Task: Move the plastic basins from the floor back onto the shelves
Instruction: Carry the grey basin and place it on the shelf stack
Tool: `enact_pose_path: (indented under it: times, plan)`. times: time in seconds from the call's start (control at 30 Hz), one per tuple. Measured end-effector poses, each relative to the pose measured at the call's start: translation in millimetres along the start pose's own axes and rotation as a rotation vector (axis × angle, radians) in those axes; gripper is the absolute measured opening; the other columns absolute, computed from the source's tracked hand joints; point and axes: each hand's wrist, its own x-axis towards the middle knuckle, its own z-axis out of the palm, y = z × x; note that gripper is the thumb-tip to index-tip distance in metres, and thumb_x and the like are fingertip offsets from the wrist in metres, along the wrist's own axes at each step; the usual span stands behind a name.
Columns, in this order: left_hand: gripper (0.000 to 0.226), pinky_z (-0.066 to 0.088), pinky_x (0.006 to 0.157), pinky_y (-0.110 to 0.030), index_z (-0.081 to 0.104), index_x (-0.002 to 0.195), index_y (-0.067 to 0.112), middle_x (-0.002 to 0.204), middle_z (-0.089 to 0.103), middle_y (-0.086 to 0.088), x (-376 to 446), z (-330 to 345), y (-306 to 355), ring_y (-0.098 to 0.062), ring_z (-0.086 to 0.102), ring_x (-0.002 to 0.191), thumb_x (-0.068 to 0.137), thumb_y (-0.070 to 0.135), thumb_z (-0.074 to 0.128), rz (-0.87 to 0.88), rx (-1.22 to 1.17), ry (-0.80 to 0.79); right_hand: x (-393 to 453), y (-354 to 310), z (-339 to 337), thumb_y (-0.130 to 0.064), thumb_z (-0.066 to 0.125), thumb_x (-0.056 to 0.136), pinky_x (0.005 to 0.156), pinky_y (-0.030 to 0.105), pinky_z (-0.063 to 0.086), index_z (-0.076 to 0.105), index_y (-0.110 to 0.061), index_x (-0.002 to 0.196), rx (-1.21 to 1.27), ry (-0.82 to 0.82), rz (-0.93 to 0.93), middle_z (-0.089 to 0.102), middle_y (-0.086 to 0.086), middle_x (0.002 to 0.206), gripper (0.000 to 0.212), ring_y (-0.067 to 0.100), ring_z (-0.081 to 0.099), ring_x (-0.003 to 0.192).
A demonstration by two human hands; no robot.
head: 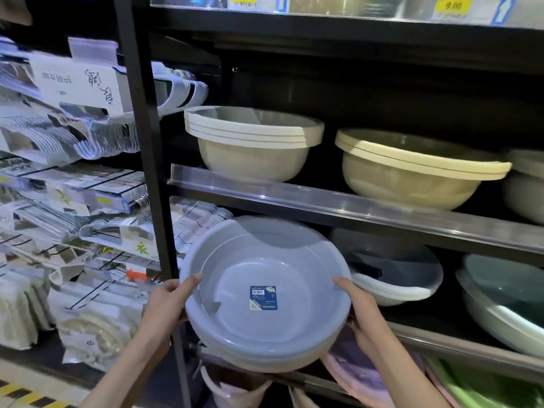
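Observation:
I hold a stack of pale blue-grey plastic basins (pixel 265 313) with a blue label inside, in front of the middle shelf (pixel 441 340). My left hand (pixel 167 298) grips the stack's left rim, thumb over the edge. My right hand (pixel 359 307) grips the right rim the same way. The stack tilts towards me, its far rim close under the edge of the upper shelf (pixel 353 207). On that upper shelf stand a stack of grey-beige basins (pixel 253 151) and a stack of cream basins (pixel 412 175).
A black upright post (pixel 147 142) stands just left of the basins. Left of it hang packs of hangers (pixel 73 136). A white basin stack (pixel 394 275) and a dark green one (pixel 506 301) fill the middle shelf's right part. Pink basins (pixel 353 375) and green basins (pixel 482 390) lie below.

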Motion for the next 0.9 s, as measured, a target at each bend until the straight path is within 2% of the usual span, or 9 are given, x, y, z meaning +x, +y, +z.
enact_pose_path:
  times: [0.2,0.3,0.4,0.5,0.57,0.67,0.77,0.83,0.9]
  plan:
    - [0.043,0.057,0.064,-0.035,0.069,0.109,-0.006,0.096,0.077,-0.028,74.2,15.5,9.1,-0.041,0.075,0.083,0.089,0.032,0.073,0.002,-0.011,-0.031,78.3,-2.8,23.3,-0.04,0.077,0.077,0.096,0.045,0.053,0.071,-0.009,0.111,0.05,0.051,0.034,0.08,0.008,0.1,0.047,0.029,0.073,0.099]
    - [0.029,0.061,0.073,-0.043,0.073,0.107,0.004,0.095,0.079,-0.021,104.2,23.0,10.2,-0.041,0.076,0.088,0.091,0.028,0.071,0.011,-0.019,-0.046,115.7,-3.0,37.6,-0.038,0.08,0.073,0.086,0.042,0.057,0.069,-0.001,0.114,0.077,0.074,0.014,0.078,0.013,0.101,0.056,0.03,0.074,0.096]
    - [0.029,0.06,0.077,-0.047,0.073,0.106,0.002,0.096,0.078,-0.024,133.5,30.2,11.6,-0.043,0.075,0.087,0.09,0.026,0.072,-0.006,-0.049,-0.052,141.7,-6.2,50.0,-0.021,0.071,0.081,0.067,0.033,0.054,0.072,0.0,0.108,0.089,0.124,0.034,0.079,0.014,0.093,0.034,0.028,0.074,0.085]
    - [0.03,0.058,0.066,-0.041,0.071,0.1,0.001,0.087,0.078,-0.023,161.8,37.1,7.1,-0.033,0.074,0.074,0.088,0.027,0.073,-0.012,-0.099,-0.036,169.2,1.4,58.7,-0.004,0.057,0.088,0.069,0.034,0.054,0.071,0.007,0.109,0.135,0.201,0.083,0.076,0.019,0.09,0.027,0.03,0.069,0.083]
    - [0.046,0.052,0.075,-0.048,0.069,0.1,0.0,0.09,0.075,-0.024,180.7,41.4,4.8,-0.035,0.07,0.079,0.076,0.038,0.078,-0.028,-0.135,-0.038,183.9,6.6,65.7,-0.013,0.064,0.09,0.071,0.035,0.054,0.07,0.004,0.11,0.181,0.232,0.092,0.074,0.018,0.099,0.028,0.032,0.069,0.088]
    - [0.049,0.045,0.065,-0.038,0.065,0.1,-0.005,0.078,0.068,-0.02,209.9,45.0,-0.3,-0.031,0.062,0.072,0.075,0.036,0.073,-0.044,-0.158,-0.033,199.0,13.3,79.5,-0.023,0.062,0.093,0.067,0.033,0.052,0.07,-0.007,0.101,0.242,0.292,0.07,0.072,0.013,0.1,0.019,0.027,0.067,0.083]
    - [0.022,0.05,0.05,-0.03,0.065,0.096,-0.008,0.061,0.073,-0.012,231.3,49.5,-4.5,-0.025,0.067,0.054,0.094,0.012,0.057,-0.057,-0.128,-0.035,213.8,18.1,89.3,-0.036,0.069,0.083,0.076,0.035,0.055,0.061,-0.01,0.13,0.271,0.361,0.061,0.071,0.015,0.119,0.055,0.033,0.068,0.103]
    - [0.02,0.053,0.058,-0.033,0.067,0.1,-0.006,0.062,0.076,-0.01,241.5,51.5,-10.8,-0.028,0.07,0.063,0.095,0.007,0.053,-0.064,-0.142,-0.064,227.1,24.7,89.8,-0.038,0.071,0.077,0.076,0.035,0.055,0.055,-0.01,0.139,0.279,0.36,0.071,0.069,0.016,0.125,0.07,0.033,0.067,0.107]
    - [0.024,0.055,0.07,-0.036,0.068,0.109,-0.004,0.073,0.079,-0.011,250.7,51.7,-19.6,-0.035,0.073,0.077,0.093,0.011,0.057,-0.09,-0.159,-0.06,231.9,27.6,91.0,-0.034,0.071,0.083,0.078,0.037,0.056,0.05,-0.009,0.142,0.28,0.387,0.07,0.068,0.017,0.126,0.067,0.033,0.068,0.107]
